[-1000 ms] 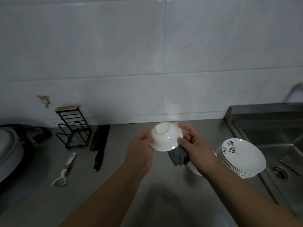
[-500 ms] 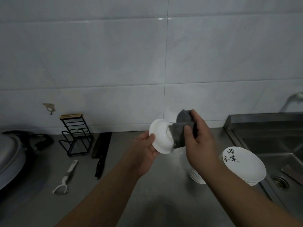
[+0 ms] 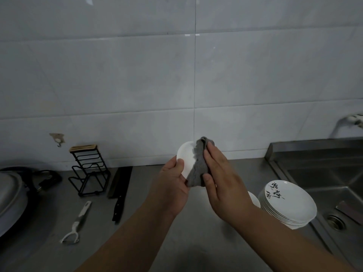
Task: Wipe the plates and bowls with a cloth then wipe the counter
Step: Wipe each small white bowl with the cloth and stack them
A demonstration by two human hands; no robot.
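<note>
My left hand (image 3: 170, 183) grips a small white bowl (image 3: 186, 157) by its rim and holds it tilted on its side above the counter. My right hand (image 3: 222, 177) pinches a grey cloth (image 3: 197, 163) and presses it against the bowl's right half, hiding that part. A stack of white plates (image 3: 288, 205) with black brush writing sits on the steel counter (image 3: 137, 232) to the right. The edge of another stack of white bowls (image 3: 254, 199) shows behind my right wrist.
A sink (image 3: 334, 183) with a drain lies at the right, a tap (image 3: 351, 119) above it. To the left stand a black wire rack (image 3: 89, 169), a dark knife (image 3: 119, 193), a white peeler (image 3: 76, 224) and a pot lid (image 3: 9, 197).
The bowl has turned from upside down to sideways. My right hand brought the cloth up from under the bowl and now rubs it over the bowl's side.
</note>
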